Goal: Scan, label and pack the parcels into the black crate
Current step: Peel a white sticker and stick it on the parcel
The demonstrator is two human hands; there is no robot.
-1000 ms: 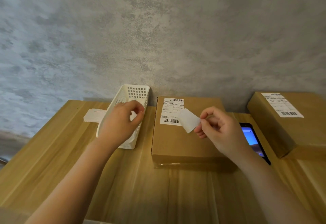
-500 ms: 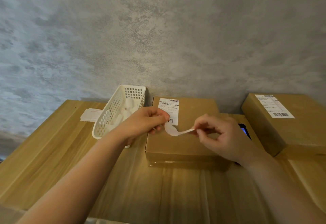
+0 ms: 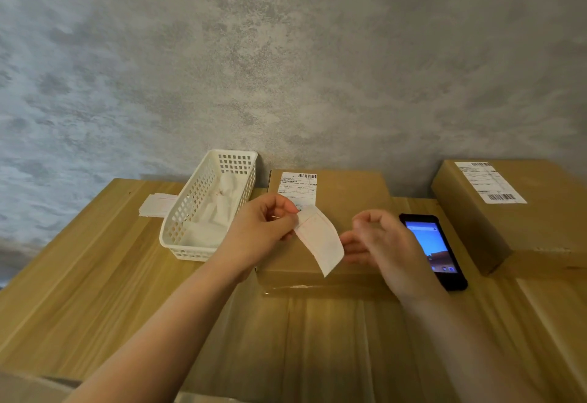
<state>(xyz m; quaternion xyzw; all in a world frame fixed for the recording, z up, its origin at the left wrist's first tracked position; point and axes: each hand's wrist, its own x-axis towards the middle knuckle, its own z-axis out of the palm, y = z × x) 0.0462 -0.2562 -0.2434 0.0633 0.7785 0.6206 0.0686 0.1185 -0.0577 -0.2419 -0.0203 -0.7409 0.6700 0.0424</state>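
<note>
Against a mottled grey wall, wooden table (image 3: 95,275) carrying 2 parcels. Label (image 3: 319,239) now pinched by left hand (image 3: 263,231) alone, passed over from right hand (image 3: 381,250), now slack-fingered, empty. Hanging over middle parcel (image 3: 349,199) at back edge; probably peeled, sticking next.

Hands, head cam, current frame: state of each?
Left hand: pinches the top edge of a white label over the middle parcel.
Right hand: open, fingers relaxed, holding nothing, beside the label.
</note>
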